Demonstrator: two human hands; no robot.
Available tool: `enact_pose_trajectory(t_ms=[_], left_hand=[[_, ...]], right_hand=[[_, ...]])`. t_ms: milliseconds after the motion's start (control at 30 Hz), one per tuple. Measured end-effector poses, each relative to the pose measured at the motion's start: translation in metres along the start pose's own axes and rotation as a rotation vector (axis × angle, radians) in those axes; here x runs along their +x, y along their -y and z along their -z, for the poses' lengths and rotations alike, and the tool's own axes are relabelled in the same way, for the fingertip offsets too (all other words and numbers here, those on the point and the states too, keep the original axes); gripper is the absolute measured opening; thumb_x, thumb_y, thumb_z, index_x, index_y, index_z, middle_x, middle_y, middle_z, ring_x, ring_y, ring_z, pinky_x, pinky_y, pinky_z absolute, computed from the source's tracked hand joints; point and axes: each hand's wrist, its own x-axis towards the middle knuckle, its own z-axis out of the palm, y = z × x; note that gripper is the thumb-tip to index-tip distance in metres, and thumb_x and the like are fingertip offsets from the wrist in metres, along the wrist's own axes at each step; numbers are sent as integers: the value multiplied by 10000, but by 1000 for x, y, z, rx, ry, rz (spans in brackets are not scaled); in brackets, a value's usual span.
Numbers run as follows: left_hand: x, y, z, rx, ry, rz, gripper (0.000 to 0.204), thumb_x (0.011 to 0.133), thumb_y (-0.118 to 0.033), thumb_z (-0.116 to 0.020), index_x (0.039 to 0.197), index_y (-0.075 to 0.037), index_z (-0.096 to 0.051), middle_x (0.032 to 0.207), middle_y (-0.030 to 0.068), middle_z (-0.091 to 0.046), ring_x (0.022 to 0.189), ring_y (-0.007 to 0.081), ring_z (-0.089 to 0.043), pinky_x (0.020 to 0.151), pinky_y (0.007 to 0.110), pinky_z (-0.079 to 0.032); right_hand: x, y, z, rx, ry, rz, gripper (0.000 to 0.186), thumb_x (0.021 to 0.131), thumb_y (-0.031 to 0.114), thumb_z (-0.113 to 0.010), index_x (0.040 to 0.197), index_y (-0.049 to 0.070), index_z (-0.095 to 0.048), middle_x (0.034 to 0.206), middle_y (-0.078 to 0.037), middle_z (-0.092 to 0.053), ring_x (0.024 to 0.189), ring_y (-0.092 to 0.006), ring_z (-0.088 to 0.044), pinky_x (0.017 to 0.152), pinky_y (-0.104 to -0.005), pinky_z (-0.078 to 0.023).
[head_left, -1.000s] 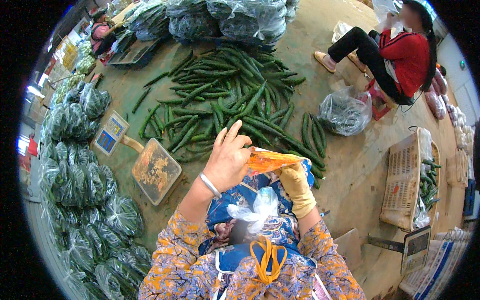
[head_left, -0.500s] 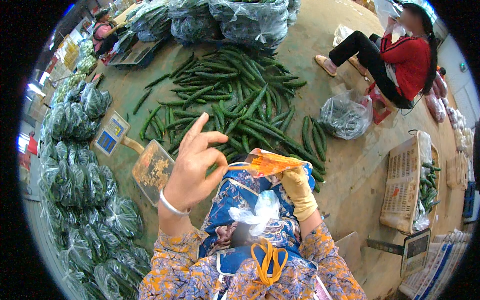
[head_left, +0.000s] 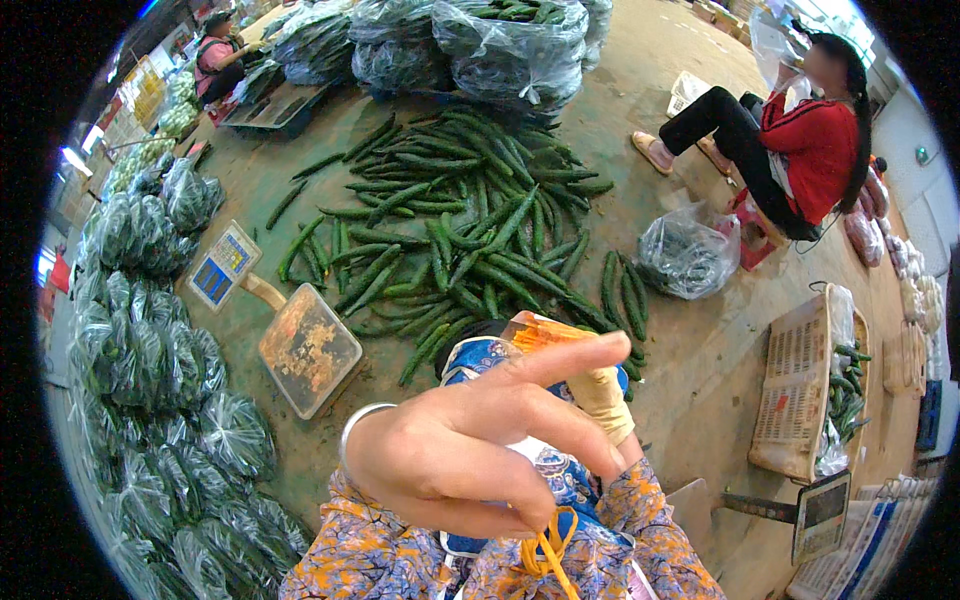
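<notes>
My bare left hand, with a white bangle at its wrist, is raised close in front of my lap. One finger stretches out to the right; the others curl, and the lowest bends inward. What lies between that fingertip and the thumb is hidden. Behind it, my right hand in a cream glove is closed on a small clear packet of orange strips, partly covered by the left hand. Beyond my knees lies a large pile of cucumbers on the floor.
A platform scale stands left of the pile. Bagged cucumbers line the left side, and more bags stand behind. At right are a filled plastic bag, a seated person, a crate and another scale.
My left hand has moved from beside the packet, down and right in the view and closer to me, now covering part of the right hand. The right hand still holds the packet.
</notes>
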Motion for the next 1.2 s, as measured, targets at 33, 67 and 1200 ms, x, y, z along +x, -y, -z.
enact_pose_trajectory(t_ms=[33,67,1200], left_hand=[[-1,-1,-1,-6,8,-6,113,772,-80,-740,747,9,-674,1133,255,-608,1289,567,-295,1067,634,-187],[0,1,-1,-29,30,-24,119,777,-82,-737,750,13,-672,1127,259,-610,1274,576,-312,1057,645,-199],[-48,133,-23,1027,-327,609,217,671,-72,-714,882,-113,-740,1319,136,-514,1359,404,-282,1093,495,-252]], right_hand=[[1,-9,5,1,4,-13,277,881,177,-636,1115,30,-616,1120,-106,-648,1068,-218,-601,958,-358,-462],[1,-12,11,-51,-6,2,269,885,177,-631,1110,29,-616,1117,-106,-648,1066,-218,-602,956,-357,-463],[-1,-32,27,-225,-45,123,338,891,145,-597,1197,9,-551,1159,-86,-607,1018,-171,-590,893,-306,-487]])
